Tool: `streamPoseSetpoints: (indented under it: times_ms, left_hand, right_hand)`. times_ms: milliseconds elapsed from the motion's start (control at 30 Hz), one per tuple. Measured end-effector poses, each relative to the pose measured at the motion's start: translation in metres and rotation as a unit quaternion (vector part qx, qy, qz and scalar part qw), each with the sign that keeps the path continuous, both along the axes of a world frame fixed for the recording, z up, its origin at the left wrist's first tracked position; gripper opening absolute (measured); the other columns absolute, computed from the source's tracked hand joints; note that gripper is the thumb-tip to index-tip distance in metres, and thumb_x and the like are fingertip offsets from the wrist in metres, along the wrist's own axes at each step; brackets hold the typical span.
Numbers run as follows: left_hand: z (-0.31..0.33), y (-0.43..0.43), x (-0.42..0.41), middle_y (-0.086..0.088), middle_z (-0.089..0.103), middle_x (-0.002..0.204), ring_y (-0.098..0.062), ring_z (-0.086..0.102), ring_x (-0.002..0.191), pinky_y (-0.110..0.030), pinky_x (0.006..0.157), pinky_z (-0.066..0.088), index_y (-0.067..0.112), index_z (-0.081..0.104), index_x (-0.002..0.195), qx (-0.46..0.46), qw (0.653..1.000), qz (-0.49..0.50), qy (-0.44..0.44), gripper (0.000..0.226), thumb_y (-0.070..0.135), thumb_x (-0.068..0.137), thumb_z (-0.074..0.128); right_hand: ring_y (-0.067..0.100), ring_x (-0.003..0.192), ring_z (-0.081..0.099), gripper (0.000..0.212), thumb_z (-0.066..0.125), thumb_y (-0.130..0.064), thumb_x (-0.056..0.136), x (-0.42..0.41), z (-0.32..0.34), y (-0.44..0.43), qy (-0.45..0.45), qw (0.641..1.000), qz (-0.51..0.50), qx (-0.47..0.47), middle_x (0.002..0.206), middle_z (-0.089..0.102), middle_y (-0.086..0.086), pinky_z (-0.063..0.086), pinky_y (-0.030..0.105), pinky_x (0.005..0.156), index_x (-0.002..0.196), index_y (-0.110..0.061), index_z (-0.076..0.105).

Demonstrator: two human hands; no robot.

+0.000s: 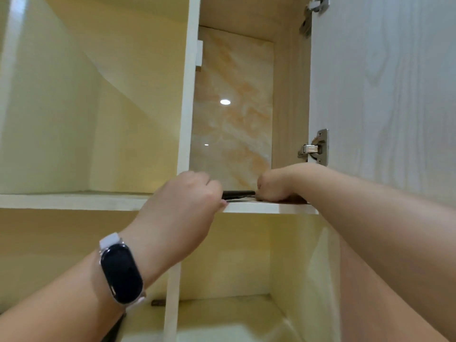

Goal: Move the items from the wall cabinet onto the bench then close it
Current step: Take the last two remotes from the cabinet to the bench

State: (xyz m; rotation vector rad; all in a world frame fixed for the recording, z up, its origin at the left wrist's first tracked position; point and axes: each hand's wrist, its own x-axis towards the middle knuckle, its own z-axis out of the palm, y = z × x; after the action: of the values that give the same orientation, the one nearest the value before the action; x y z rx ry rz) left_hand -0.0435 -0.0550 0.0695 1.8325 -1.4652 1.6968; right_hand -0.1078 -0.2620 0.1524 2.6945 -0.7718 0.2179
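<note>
Lying crosswise along shelf (271, 208), dark flat item (238, 193) between hands.

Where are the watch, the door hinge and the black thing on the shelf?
watch (121, 273): head view, dark face.
door hinge (315, 148): head view, metal arm.
black thing (238, 193): head view, part showing between hands.

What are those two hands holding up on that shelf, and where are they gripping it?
A flat dark object lies on the white shelf; the left hand and right hand are at its two ends. What it is, and whether they grip it, cannot be told.
</note>
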Motion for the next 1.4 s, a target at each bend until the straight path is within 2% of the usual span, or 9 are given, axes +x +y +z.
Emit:
streamPoseSetpoints:
  times_ms: [133,267,500,667,833,1000,1100,1300,1400]
  left_hand:
    - [-0.006,0.011,0.004,0.001,0.053,0.063,-0.023,0.051,0.057,-0.028,0.046,0.03,0.014,0.06,0.073,-0.068,0.996,-0.029,0.054,0.025,0.032,0.088,0.051]
    - [-0.012,0.018,0.004,0.0,0.06,0.068,-0.025,0.057,0.061,-0.035,0.05,0.044,0.013,0.068,0.084,-0.098,0.988,-0.068,0.096,0.025,0.032,0.089,0.053]
    - [-0.02,0.022,-0.004,0.001,0.057,0.073,-0.024,0.053,0.059,-0.032,0.046,0.041,0.015,0.061,0.088,-0.13,0.979,-0.077,0.137,0.012,0.026,0.088,0.057]
    - [-0.038,0.016,-0.007,-0.001,0.063,0.08,-0.028,0.057,0.064,-0.027,0.046,0.035,0.015,0.063,0.107,-0.158,0.979,-0.046,0.124,0.022,0.023,0.094,0.048]
    - [-0.059,0.005,-0.013,-0.002,0.061,0.088,-0.031,0.057,0.064,-0.037,0.049,0.048,0.016,0.06,0.115,-0.189,0.963,-0.067,0.181,0.031,0.029,0.096,0.038]
    - [-0.083,-0.005,-0.025,0.008,0.063,0.1,-0.016,0.057,0.087,-0.027,0.071,0.043,0.026,0.059,0.118,-0.251,0.884,-0.219,0.328,0.023,0.021,0.098,0.049]
    - [-0.1,-0.013,-0.037,0.006,0.064,0.097,-0.025,0.063,0.083,-0.043,0.077,0.053,0.034,0.057,0.111,-0.25,0.833,-0.276,0.408,0.021,0.019,0.098,0.049]
    - [-0.136,-0.026,-0.068,0.005,0.063,0.095,-0.004,0.066,0.076,-0.04,0.06,0.058,0.04,0.051,0.098,-0.217,0.739,-0.335,0.543,0.024,0.016,0.098,0.049]
    - [-0.149,-0.036,-0.071,-0.001,0.058,0.1,-0.011,0.066,0.075,-0.03,0.051,0.055,0.033,0.047,0.1,-0.203,0.668,-0.372,0.612,0.025,0.009,0.095,0.048]
  right_hand:
    - [0.03,0.116,0.052,0.047,0.033,-0.046,0.097,0.005,-0.003,-0.001,0.006,0.999,-0.01,0.038,0.13,0.056,0.01,0.039,0.044,0.1,0.121,-0.014,0.058]
    - [0.024,0.106,0.051,0.041,0.035,-0.042,0.1,-0.012,-0.006,0.015,-0.044,0.996,0.041,0.069,0.123,0.057,0.005,0.039,0.036,0.087,0.125,-0.016,0.055]
    - [0.014,0.074,0.055,0.042,0.053,-0.063,0.086,-0.062,-0.023,0.042,-0.179,0.969,0.133,0.107,0.087,0.062,-0.002,0.042,0.031,0.065,0.093,-0.022,0.057]
    - [0.018,0.079,0.056,0.035,0.066,-0.051,0.083,-0.087,-0.044,0.038,-0.245,0.956,0.161,0.02,0.093,0.059,-0.002,0.048,0.035,0.069,0.092,-0.021,0.05]
    - [0.028,0.074,0.052,0.015,0.053,-0.03,0.093,-0.098,-0.07,0.031,-0.317,0.922,0.181,-0.126,0.091,0.052,0.003,0.048,0.041,0.067,0.094,-0.018,0.045]
    - [0.03,0.054,0.037,0.019,0.065,-0.002,0.077,-0.111,-0.1,0.021,-0.386,0.861,0.241,-0.227,0.076,0.049,0.008,0.036,0.034,0.045,0.088,-0.006,0.051]
    - [0.03,0.052,0.041,0.024,0.07,0.005,0.069,-0.119,-0.116,0.017,-0.429,0.84,0.255,-0.216,0.072,0.051,0.009,0.032,0.03,0.046,0.087,-0.002,0.056]
    - [0.032,0.059,0.055,0.021,0.059,-0.009,0.078,-0.139,-0.164,0.017,-0.499,0.805,0.261,-0.186,0.08,0.061,0.008,0.046,0.034,0.045,0.098,-0.005,0.065]
    - [0.025,0.064,0.055,0.021,0.052,-0.023,0.082,-0.148,-0.194,0.018,-0.518,0.821,0.214,-0.11,0.079,0.06,0.0,0.049,0.039,0.048,0.098,-0.014,0.063]
